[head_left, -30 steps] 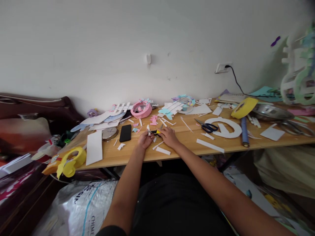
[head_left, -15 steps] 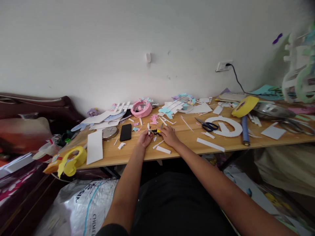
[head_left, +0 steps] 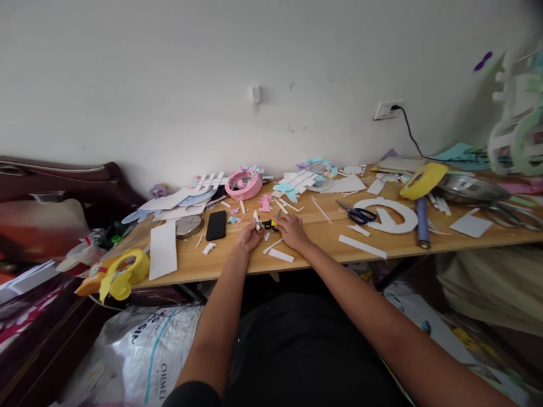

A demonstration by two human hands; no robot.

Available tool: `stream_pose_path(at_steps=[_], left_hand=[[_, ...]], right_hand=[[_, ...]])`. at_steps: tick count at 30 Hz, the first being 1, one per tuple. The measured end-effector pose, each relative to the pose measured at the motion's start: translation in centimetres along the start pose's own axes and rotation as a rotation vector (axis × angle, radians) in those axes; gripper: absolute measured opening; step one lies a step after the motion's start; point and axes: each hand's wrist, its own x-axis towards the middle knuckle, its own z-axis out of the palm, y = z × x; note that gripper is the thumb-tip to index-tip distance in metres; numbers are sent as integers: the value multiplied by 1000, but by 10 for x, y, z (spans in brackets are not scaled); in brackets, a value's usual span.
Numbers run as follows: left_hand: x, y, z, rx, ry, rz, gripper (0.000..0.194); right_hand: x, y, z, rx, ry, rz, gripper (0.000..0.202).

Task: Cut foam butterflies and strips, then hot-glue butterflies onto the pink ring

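My left hand (head_left: 250,236) is closed on a small white piece (head_left: 255,216) near the table's front edge. Just to its right, my right hand (head_left: 292,230) grips a small yellow and black tool (head_left: 270,224), whose tip points toward the white piece. Whether the tip touches the piece is too small to tell. White strips (head_left: 281,255) lie below my right hand. A black phone (head_left: 216,225) rests on the wooden table (head_left: 237,263) to the left of my hands.
Dark-handled scissors (head_left: 357,213) lie beside a white foam ring (head_left: 407,217) on the right. A blue roll (head_left: 423,223) stands near a metal bowl (head_left: 470,189). Behind my hands are a pink ring (head_left: 243,192) and paper scraps. A yellow ring (head_left: 138,270) sits at the left edge.
The tool has turned slightly between my hands, and the white piece has tilted a little. The whole view has shifted slightly.
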Motion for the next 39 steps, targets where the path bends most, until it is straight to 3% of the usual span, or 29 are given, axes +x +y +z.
stream_pose_path(at_steps=[11, 24, 39], left_hand=[[-3, 0, 2, 25, -31, -37, 28], [-5, 0, 4, 12, -47, -6, 30], [-3, -1, 6, 75, 20, -17, 27]], right_hand=[[-1, -2, 0, -26, 7, 21, 38], [-3, -8, -4, -47, -2, 21, 41], [-5, -7, -7, -50, -20, 6, 40]])
